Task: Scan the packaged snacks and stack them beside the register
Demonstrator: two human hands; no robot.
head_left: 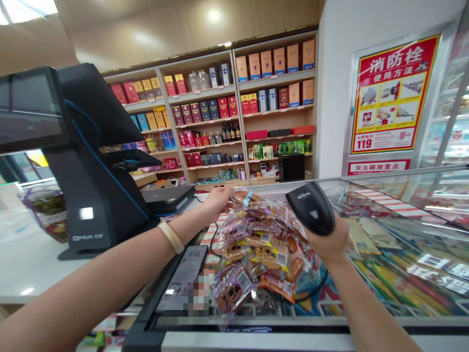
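In my right hand (331,239) is a black barcode scanner (311,208), its rounded head tilted over the right side of a heap of snacks. My fingers are closed round its handle. My left hand (219,200) is at the far left of the heap, its fingers closed on the edge of a clear-wrapped snack packet (247,197) with a round brown piece inside. Below it lie several wrapped snacks (267,254) in purple, yellow and clear film, some with barcodes showing. An orange packet (277,286) lies at the front of the heap.
The heap rests on a glass-topped freezer (392,244) with goods inside. A phone (185,276) lies left of the heap, near a dark cable. A black checkout terminal (91,186) and a plastic jar (46,212) stand on the left counter. Stocked shelves (205,100) line the back.
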